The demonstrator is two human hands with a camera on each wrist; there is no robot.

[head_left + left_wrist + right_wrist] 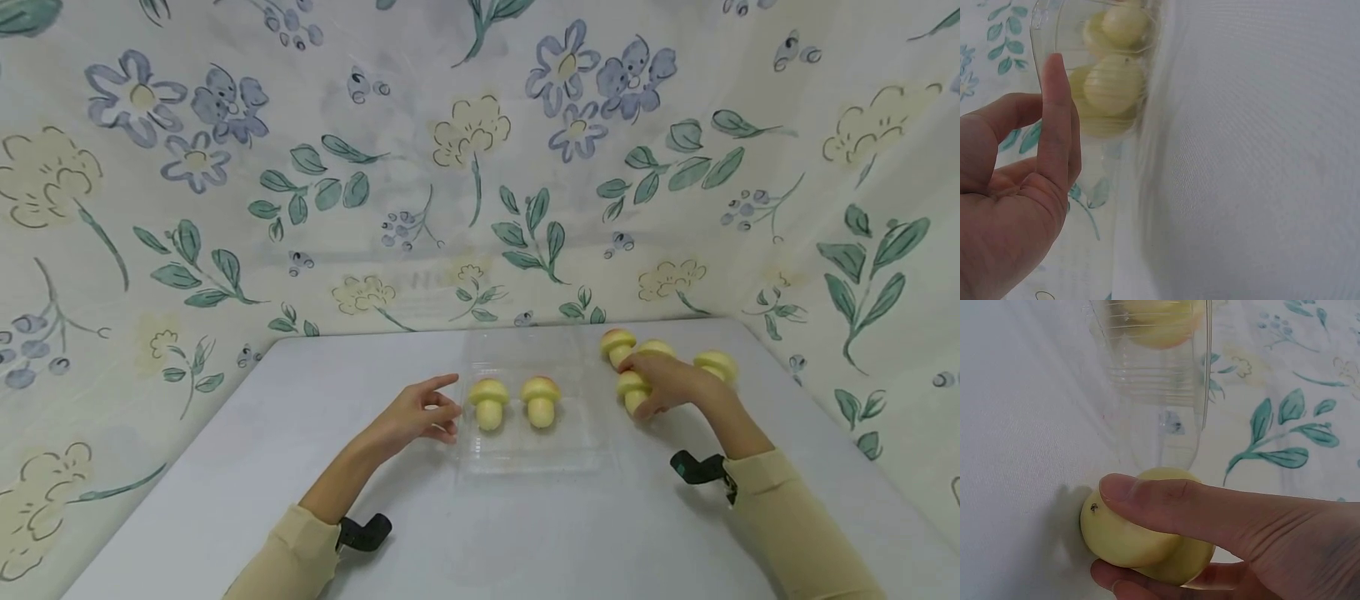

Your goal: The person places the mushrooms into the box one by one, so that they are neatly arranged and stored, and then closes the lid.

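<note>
A clear plastic box point(532, 462) lies on the white table, with two pale yellow toy mushrooms inside, a left one point(489, 405) and a right one point(541, 403). Beside the box's left wall is my left hand point(416, 417), its fingers loosely extended, holding nothing; in the left wrist view fingers overlap the clear wall, but contact is hard to tell. To the right of the box, my right hand point(671, 385) grips another yellow mushroom point(1125, 534) between thumb and fingers. The right wrist view shows its rounded end low, close to the table.
Several more mushrooms are around the right hand: one at the back point(618, 343), one partly behind the hand point(655, 347), and one to the right point(716, 364). A flower-patterned cloth point(420, 167) hangs behind the white table point(525, 542).
</note>
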